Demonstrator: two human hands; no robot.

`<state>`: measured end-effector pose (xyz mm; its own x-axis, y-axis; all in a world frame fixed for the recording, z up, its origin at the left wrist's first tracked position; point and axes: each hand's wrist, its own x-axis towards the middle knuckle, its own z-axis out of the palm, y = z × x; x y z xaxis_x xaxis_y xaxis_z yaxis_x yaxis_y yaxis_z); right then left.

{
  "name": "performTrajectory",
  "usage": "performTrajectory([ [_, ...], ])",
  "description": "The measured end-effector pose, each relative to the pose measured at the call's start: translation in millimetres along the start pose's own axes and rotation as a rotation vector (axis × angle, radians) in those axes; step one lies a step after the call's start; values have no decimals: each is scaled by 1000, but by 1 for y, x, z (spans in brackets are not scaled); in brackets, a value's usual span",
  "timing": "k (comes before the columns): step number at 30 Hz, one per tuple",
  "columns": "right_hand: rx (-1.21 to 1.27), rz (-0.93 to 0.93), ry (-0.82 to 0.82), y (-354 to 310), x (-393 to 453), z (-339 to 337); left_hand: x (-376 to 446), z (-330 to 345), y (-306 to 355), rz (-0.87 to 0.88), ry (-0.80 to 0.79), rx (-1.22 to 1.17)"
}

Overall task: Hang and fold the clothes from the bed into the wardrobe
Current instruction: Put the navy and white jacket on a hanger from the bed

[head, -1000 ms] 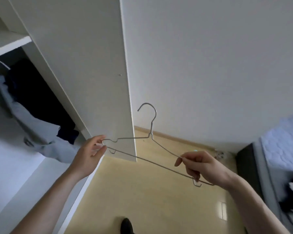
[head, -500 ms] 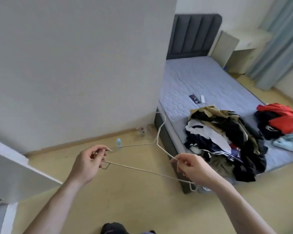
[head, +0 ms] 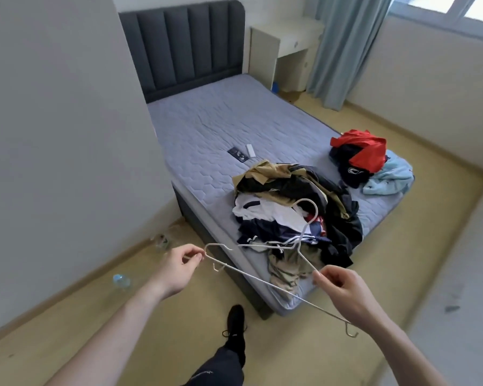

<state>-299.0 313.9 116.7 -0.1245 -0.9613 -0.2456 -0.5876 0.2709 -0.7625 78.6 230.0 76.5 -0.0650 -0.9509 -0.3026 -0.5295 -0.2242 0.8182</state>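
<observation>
Bed [head: 212, 129] bearing clothes pile [head: 293, 215], hands pinching wire hanger [head: 262, 280]

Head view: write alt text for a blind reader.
A person's left hand and right hand hold an empty wire hanger by its ends, facing a bed with a large clothes pile and a smaller red-topped pile.

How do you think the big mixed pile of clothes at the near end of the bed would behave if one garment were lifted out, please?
The mixed pile of clothes looks loosely tangled, so a lifted garment would probably hang limp and drag neighbours along. One pale piece already droops over the grey quilted mattress edge, so it may slip to the floor if pulled.
</observation>
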Motion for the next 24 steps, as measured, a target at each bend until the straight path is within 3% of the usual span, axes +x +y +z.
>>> performTrajectory([
  [17, -27, 365, 269, 80, 189, -99, 269, 169, 70, -104, -482, 454],
  [24, 18, 476, 216, 149, 274, -126, 325, 267, 80, -191, -542, 562],
])
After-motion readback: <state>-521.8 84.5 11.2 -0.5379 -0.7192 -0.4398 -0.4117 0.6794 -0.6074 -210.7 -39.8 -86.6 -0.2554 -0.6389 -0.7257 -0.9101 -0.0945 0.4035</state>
